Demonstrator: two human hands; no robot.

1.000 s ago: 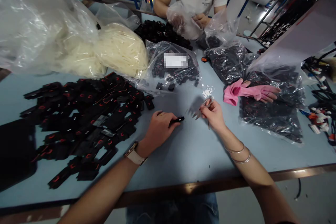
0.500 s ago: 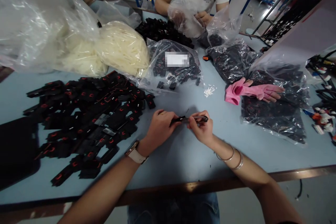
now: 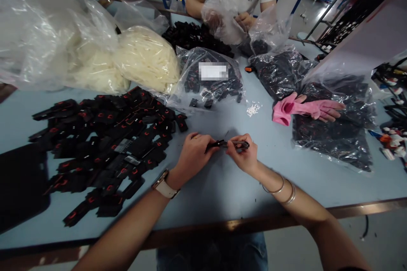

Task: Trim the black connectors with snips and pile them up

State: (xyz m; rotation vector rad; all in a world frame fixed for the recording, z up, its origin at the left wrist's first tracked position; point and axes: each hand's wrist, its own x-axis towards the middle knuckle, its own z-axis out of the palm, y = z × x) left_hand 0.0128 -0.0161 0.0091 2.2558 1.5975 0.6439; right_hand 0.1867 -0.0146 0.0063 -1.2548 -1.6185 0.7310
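My left hand [image 3: 196,152] is closed, its fingertips pinching a small black plastic part [image 3: 213,144]. Facing it, my right hand [image 3: 244,153] grips a slim black-and-silver hand tool [image 3: 242,145], its kind too small to make out. The tool's tip meets the black part between my two hands, just above the blue tabletop. Left of my left hand spreads a heap of black plastic parts with red-orange marks [image 3: 127,135]. Beyond my hands lies a small pile of white pieces [image 3: 253,109].
A labelled clear bag of black parts [image 3: 190,80] lies ahead, beside bags of cream-coloured pieces [image 3: 148,57]. Pink gloves [image 3: 313,109] rest on bagged black parts [image 3: 333,148] at right. A dark tray [image 3: 22,182] stands at left. Across the table, a co-worker's hands [image 3: 244,21] handle a clear bag.
The tool in my right hand has shifted slightly left, closer against the black part, and its angle has turned a little. My left hand has stayed nearly still.
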